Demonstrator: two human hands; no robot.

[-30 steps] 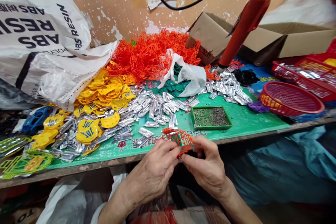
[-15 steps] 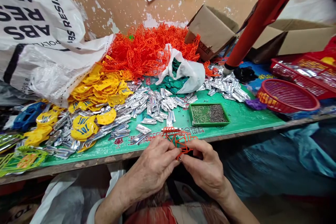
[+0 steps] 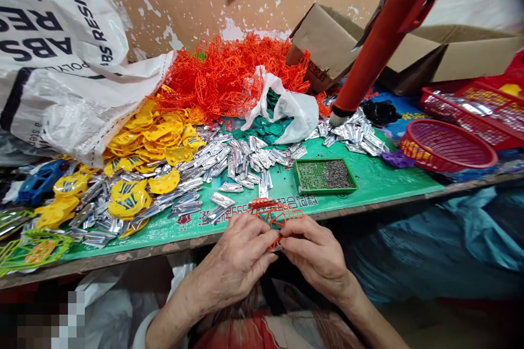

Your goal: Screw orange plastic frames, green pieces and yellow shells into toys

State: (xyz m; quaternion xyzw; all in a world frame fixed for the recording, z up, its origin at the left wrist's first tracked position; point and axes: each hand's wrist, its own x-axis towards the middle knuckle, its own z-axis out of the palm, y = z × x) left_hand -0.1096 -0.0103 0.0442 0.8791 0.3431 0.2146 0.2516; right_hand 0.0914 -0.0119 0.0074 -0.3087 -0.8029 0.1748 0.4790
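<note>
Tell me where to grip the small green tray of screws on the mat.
Grip the green tray by its two short side rims, coming from above. It lies flat and open-topped, loose screws inside, so a level lift likely keeps them in. Silver pieces crowd its left side.

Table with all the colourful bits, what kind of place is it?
Probably a small toy-assembly workshop: piles of orange frames and yellow parts, an ABS resin sack, and both hands holding one orange frame.
</note>
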